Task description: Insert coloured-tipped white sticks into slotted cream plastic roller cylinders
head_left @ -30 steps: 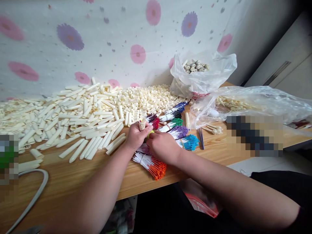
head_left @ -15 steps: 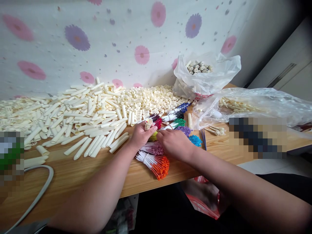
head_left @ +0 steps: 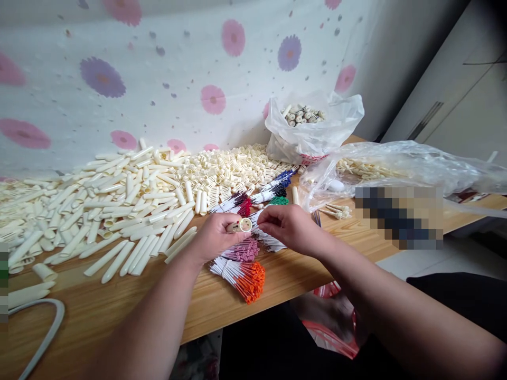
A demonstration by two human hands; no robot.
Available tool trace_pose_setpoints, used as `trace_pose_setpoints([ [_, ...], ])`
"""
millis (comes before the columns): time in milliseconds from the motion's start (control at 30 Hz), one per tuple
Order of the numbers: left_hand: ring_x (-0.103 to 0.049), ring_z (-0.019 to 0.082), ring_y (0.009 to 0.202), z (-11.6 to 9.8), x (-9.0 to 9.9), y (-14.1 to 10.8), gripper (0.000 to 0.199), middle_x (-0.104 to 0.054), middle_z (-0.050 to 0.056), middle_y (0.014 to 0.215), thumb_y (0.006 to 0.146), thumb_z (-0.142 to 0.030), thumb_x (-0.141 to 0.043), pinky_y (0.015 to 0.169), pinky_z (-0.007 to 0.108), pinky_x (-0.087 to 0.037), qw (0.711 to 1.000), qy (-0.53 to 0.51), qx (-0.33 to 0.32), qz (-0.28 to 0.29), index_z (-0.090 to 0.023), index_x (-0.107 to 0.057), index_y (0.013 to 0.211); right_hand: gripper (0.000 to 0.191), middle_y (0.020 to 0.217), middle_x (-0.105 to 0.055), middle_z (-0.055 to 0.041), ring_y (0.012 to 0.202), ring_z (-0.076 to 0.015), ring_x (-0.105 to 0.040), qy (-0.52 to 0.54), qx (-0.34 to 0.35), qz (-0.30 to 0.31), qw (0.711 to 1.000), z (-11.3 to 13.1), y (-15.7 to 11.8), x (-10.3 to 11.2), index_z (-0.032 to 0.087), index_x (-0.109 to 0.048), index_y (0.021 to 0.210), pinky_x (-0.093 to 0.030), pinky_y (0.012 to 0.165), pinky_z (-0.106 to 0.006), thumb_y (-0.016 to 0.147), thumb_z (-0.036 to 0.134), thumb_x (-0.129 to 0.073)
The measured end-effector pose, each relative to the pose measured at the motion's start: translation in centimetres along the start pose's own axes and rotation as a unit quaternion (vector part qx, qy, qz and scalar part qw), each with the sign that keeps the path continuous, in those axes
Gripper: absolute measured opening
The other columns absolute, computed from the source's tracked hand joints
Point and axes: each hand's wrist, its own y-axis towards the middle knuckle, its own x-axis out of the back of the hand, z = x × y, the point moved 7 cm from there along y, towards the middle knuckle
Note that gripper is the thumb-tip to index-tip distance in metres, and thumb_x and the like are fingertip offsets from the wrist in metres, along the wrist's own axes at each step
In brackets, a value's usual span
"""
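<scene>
My left hand [head_left: 212,237] is closed around a short cream plastic tube [head_left: 233,227], its round end turned to the right, with small coloured tips showing. Just right of that end, the fingers of my right hand [head_left: 291,227] are pinched together; whatever they hold is too small to make out. Beneath both hands lie bundles of thin white sticks with coloured tips. The orange bundle [head_left: 251,282] and the mauve bundle [head_left: 246,250] are nearest me. Farther back are the red bundle [head_left: 245,206], green bundle [head_left: 279,201] and blue bundle [head_left: 285,175]. My right hand hides others.
A large heap of cream pointed tubes [head_left: 122,184] and slotted pieces [head_left: 225,169] covers the back left. Behind on the right stands a plastic bag [head_left: 293,142] of small round parts. A clear bag [head_left: 415,158] lies beside it. A white cable [head_left: 59,311] loops at the left front.
My right hand has risen off the bundles and moved beside the tube's end. The tube in my left hand has tilted over to the right. The camera view has shifted.
</scene>
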Motion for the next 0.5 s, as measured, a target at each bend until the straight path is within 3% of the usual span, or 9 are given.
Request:
trace_pose_setpoints([
  [133,-0.051,0.012,0.057,-0.3,-0.6,0.0,0.019,-0.058,-0.002,0.058,0.078,-0.024,-0.064,0.056,0.026,-0.042,0.996,-0.083,0.015,0.012,-0.017,-0.061,0.061,0.013,0.077,-0.066,-0.0021,0.07,-0.0106,-0.06,0.283,-0.031,0.01,0.958,-1.2,-0.3,-0.4,0.014,-0.066,0.088,-0.048,0.067,-0.025,0.083,0.025,-0.063],
  [233,-0.047,0.011,0.054,0.0,-0.5,0.0,0.015,-0.054,-0.003,0.057,0.079,-0.026,-0.064,0.054,0.025,-0.039,0.992,-0.124,0.004,0.001,-0.018,-0.064,0.066,0.019,0.076,-0.068,-0.0026,0.069,-0.0111,-0.062,0.368,-0.034,0.004,0.929,-1.3,-0.4,-0.6,0.014,-0.067,0.089,-0.052,0.068,-0.027,0.08,0.03,-0.068],
  [400,-0.047,0.011,0.053,1.0,-0.8,-0.3,0.013,-0.055,-0.003,0.059,0.081,-0.031,-0.066,0.052,0.025,-0.039,0.989,-0.147,0.002,0.001,-0.018,-0.069,0.08,0.015,0.072,-0.066,-0.0014,0.064,-0.0092,-0.058,0.289,0.028,-0.062,0.955,-0.6,-0.4,-0.1,0.013,-0.067,0.082,-0.049,0.061,-0.023,0.082,0.028,-0.067],
  [500,-0.058,0.015,0.065,0.2,-0.6,-0.1,0.014,-0.064,0.001,0.07,0.084,-0.032,-0.065,0.063,0.028,-0.046,0.993,-0.107,-0.045,-0.012,-0.019,-0.069,0.084,0.011,0.073,-0.066,-0.0024,0.065,-0.0104,-0.059,0.18,0.069,-0.128,0.973,0.5,-1.0,0.8,0.014,-0.065,0.082,-0.049,0.06,-0.023,0.086,0.024,-0.061],
])
